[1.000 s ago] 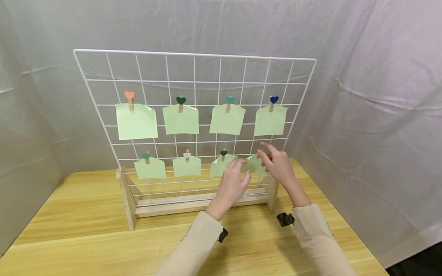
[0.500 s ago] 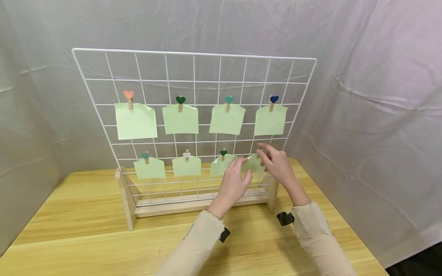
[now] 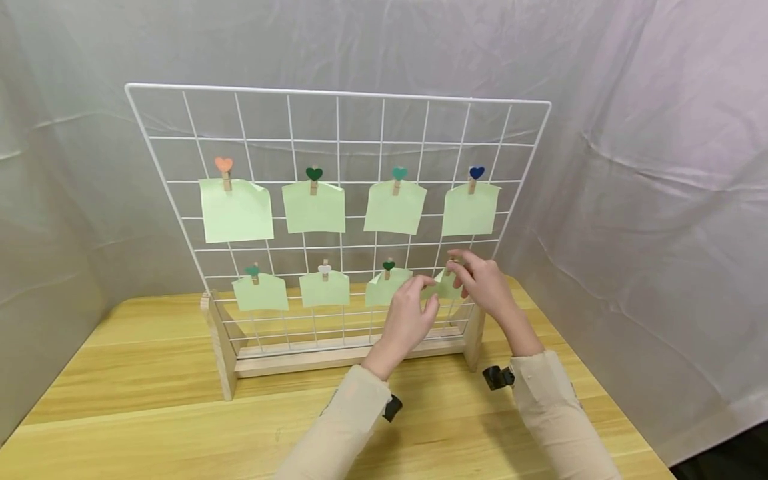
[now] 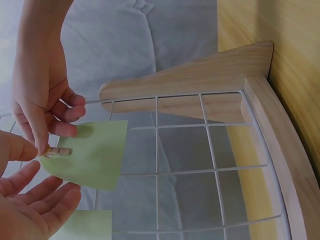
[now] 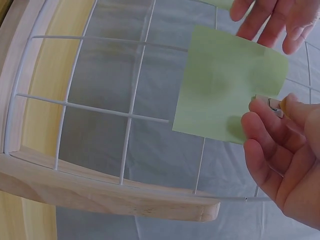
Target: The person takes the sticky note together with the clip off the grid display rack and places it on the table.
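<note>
My right hand point(image 3: 485, 285) pinches a small wooden clothespin point(image 5: 270, 103) between thumb and fingers. This clothespin sits at the upper edge of a pale green paper note point(image 4: 95, 155), at the right end of the lower row on a white wire grid point(image 3: 360, 142). My left hand point(image 3: 409, 317) is at the note's left side, fingers fairly straight and thumb apart, fingertips right at the paper's edge. In the head view the note's left part bends and is partly covered by my left fingers. The clothespin's top is hidden under my right thumb.
Several more green notes hang in two rows, each under a heart-topped clothespin, such as the orange one point(image 3: 225, 167) and the blue one point(image 3: 477, 175). A wooden stand point(image 3: 288, 363) carries the grid on a wooden table point(image 3: 150, 433). Grey cloth point(image 3: 648, 233) encloses the back and sides.
My left fingertips have shifted slightly right against the note, and the bend in its left part has moved rightward. My right hand stays nearly in place at the clothespin.
</note>
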The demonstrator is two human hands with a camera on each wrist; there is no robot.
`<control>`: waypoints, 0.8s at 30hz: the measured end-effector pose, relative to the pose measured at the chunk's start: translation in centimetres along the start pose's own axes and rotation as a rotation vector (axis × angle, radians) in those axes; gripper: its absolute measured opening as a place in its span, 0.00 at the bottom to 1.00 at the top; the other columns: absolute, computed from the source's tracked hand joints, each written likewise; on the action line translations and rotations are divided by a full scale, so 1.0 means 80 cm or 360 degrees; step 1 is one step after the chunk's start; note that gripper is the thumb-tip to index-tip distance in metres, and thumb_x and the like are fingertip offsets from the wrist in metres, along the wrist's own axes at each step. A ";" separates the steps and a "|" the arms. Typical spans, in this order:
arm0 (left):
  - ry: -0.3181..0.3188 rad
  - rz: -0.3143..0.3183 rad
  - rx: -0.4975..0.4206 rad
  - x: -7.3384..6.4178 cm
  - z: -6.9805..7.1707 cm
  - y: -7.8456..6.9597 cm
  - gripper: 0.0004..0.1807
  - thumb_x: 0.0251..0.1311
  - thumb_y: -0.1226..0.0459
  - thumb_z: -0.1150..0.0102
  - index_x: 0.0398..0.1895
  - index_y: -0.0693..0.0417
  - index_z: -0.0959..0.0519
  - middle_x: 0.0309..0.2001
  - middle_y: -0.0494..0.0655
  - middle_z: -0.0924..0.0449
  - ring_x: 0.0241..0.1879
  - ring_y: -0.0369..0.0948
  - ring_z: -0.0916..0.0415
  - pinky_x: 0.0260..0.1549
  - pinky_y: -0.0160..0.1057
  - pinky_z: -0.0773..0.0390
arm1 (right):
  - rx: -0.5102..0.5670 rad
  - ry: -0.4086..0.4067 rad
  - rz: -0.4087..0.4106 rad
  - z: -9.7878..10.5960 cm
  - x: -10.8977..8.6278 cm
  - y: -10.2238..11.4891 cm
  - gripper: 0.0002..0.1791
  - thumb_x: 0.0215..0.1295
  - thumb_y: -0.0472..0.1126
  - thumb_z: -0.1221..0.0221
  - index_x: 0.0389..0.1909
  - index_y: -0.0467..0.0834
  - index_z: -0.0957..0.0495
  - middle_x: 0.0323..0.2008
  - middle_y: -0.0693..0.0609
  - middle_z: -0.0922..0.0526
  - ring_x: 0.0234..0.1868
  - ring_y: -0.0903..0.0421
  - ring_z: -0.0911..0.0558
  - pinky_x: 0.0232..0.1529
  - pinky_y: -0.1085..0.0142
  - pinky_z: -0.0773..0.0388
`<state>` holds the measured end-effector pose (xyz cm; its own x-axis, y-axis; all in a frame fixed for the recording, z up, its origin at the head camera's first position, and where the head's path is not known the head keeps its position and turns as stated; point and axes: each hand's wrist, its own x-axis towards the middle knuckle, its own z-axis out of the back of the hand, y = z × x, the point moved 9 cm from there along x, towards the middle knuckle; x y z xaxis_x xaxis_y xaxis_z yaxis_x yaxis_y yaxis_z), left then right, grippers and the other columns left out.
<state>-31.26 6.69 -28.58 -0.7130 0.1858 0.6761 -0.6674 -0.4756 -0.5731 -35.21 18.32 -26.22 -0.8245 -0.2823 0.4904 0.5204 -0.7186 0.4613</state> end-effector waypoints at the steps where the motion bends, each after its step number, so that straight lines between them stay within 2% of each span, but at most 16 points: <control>1: -0.0008 0.0012 -0.0017 0.000 0.000 0.002 0.11 0.54 0.70 0.47 0.41 0.63 0.26 0.42 0.53 0.23 0.43 0.46 0.26 0.41 0.37 0.27 | -0.0001 0.0006 0.0000 -0.001 0.000 0.000 0.17 0.67 0.41 0.53 0.52 0.36 0.30 0.19 0.46 0.22 0.14 0.52 0.25 0.17 0.65 0.29; 10: -0.0123 0.0099 -0.0219 0.000 0.003 0.013 0.12 0.52 0.76 0.50 0.41 0.66 0.25 0.43 0.55 0.24 0.34 0.44 0.23 0.30 0.27 0.26 | 0.0028 -0.0016 -0.0049 -0.001 0.002 -0.002 0.15 0.67 0.41 0.53 0.49 0.36 0.28 0.17 0.49 0.23 0.13 0.52 0.25 0.17 0.65 0.28; 17: -0.0157 0.0195 -0.0398 0.002 -0.001 0.020 0.11 0.52 0.77 0.50 0.40 0.65 0.31 0.40 0.56 0.24 0.31 0.44 0.22 0.29 0.29 0.25 | 0.0110 -0.0079 -0.0050 0.000 0.004 -0.002 0.13 0.66 0.39 0.52 0.46 0.36 0.27 0.16 0.49 0.23 0.13 0.49 0.24 0.16 0.65 0.28; 24: -0.0183 0.0217 -0.0423 0.003 -0.007 0.027 0.10 0.52 0.77 0.47 0.38 0.64 0.32 0.38 0.55 0.23 0.30 0.45 0.22 0.28 0.28 0.25 | 0.0157 -0.0139 -0.0101 0.000 0.005 -0.005 0.11 0.66 0.38 0.51 0.42 0.35 0.27 0.16 0.48 0.23 0.13 0.49 0.24 0.14 0.66 0.30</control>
<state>-32.99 6.15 -29.91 -0.7808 0.0304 0.6241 -0.6111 -0.2455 -0.7525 -35.76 18.47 -26.23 -0.8362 -0.1785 0.5185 0.4905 -0.6663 0.5616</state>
